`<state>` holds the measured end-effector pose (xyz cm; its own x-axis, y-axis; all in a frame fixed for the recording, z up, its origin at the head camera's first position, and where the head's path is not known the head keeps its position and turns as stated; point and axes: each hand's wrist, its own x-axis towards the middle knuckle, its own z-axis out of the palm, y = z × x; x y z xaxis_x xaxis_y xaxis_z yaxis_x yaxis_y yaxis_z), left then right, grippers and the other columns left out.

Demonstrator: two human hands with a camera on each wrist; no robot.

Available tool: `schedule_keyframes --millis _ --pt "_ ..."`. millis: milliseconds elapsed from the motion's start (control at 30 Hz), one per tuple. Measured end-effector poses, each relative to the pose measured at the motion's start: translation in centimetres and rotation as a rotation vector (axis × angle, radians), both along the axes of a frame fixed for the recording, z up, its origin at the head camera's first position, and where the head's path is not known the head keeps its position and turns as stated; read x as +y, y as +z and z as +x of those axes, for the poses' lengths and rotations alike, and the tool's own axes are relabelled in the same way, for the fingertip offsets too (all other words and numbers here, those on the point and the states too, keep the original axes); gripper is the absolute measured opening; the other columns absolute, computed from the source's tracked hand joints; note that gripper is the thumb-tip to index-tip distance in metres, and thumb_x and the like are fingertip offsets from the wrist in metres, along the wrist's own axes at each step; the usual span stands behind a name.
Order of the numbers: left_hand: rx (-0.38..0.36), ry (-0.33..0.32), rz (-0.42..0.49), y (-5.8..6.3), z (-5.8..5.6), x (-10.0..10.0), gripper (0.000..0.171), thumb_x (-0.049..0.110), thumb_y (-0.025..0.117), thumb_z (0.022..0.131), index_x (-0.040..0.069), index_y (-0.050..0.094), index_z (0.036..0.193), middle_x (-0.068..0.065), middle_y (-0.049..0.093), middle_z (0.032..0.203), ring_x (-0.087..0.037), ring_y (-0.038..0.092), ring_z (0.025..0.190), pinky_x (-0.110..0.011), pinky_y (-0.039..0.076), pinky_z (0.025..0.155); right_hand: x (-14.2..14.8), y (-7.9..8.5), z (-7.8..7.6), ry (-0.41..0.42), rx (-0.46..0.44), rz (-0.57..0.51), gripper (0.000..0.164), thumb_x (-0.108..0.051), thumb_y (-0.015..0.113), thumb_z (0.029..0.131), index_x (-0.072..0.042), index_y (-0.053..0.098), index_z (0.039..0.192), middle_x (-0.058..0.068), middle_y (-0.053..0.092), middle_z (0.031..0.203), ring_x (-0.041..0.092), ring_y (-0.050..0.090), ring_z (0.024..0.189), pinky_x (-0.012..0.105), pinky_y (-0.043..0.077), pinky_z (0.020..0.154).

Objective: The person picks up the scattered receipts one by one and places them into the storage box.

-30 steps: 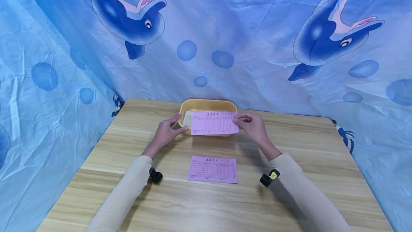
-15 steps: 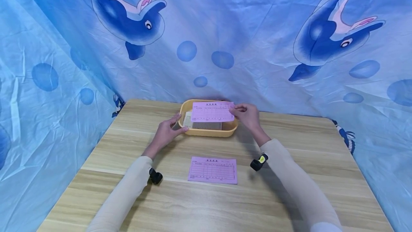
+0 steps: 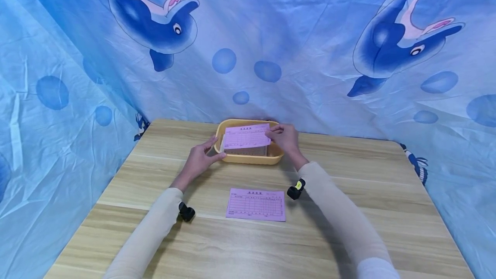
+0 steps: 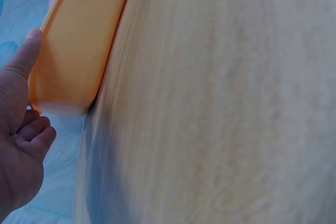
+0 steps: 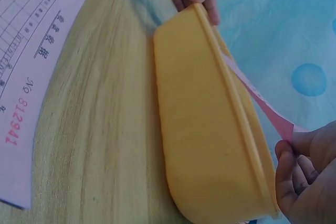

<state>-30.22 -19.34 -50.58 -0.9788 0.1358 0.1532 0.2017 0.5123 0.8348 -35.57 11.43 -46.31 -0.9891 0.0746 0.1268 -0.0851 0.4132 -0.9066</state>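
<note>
A yellow plastic basket (image 3: 253,159) stands at the back of the table. My left hand (image 3: 198,159) holds its left end, with the thumb on the front rim and the fingers round the side. Between thumb and fingertips, my right hand (image 3: 287,139) pinches the right edge of a pink receipt slip (image 3: 246,137), which lies tilted over the basket's opening. In the right wrist view the held slip (image 5: 262,100) reaches inside the rim. Beneath it, other paper slips (image 3: 249,150) show partly in the basket. A second pink receipt slip (image 3: 255,204) lies flat on the table in front.
The wood-grain table (image 3: 155,236) carries the basket and the loose slip. A blue dolphin-print curtain (image 3: 310,55) hangs close behind the basket and along both sides. Each forearm wears a small black camera.
My right hand has carried the pink slip back and to the left, from in front of the basket to over its opening. The left hand and the table slip have stayed put.
</note>
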Motion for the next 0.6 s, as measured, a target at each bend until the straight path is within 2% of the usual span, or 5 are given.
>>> schedule_keyframes --millis 167,300,600 --pt "0.003 0.002 -0.014 0.1 0.1 0.1 0.085 0.045 0.083 0.085 0.006 0.046 0.151 -0.009 0.039 0.160 -0.030 0.040 0.147 -0.045 0.041 0.117 -0.6 -0.4 -0.1 0.007 0.024 0.093 0.015 -0.016 0.083 0.087 -0.002 0.078 0.092 0.013 0.078 0.085 0.021 0.074 0.072 0.023 0.058 0.057" --pt "0.007 -0.004 -0.015 0.2 0.1 0.1 0.084 0.043 0.082 0.086 0.006 0.045 0.152 -0.010 0.038 0.161 -0.031 0.038 0.148 -0.045 0.041 0.117 -1.2 -0.4 -0.1 0.022 0.022 0.151 0.016 -0.019 0.082 0.088 -0.004 0.079 0.092 0.011 0.078 0.086 0.021 0.074 0.076 0.024 0.058 0.060" --pt "-0.002 -0.003 -0.008 0.2 0.0 0.1 0.083 0.041 0.083 0.086 0.006 0.046 0.151 -0.011 0.037 0.162 -0.030 0.039 0.148 -0.043 0.041 0.117 -1.8 -0.4 -0.2 0.063 -0.002 0.203 0.013 -0.015 0.082 0.088 -0.004 0.079 0.094 0.011 0.078 0.089 0.021 0.075 0.075 0.028 0.061 0.062"
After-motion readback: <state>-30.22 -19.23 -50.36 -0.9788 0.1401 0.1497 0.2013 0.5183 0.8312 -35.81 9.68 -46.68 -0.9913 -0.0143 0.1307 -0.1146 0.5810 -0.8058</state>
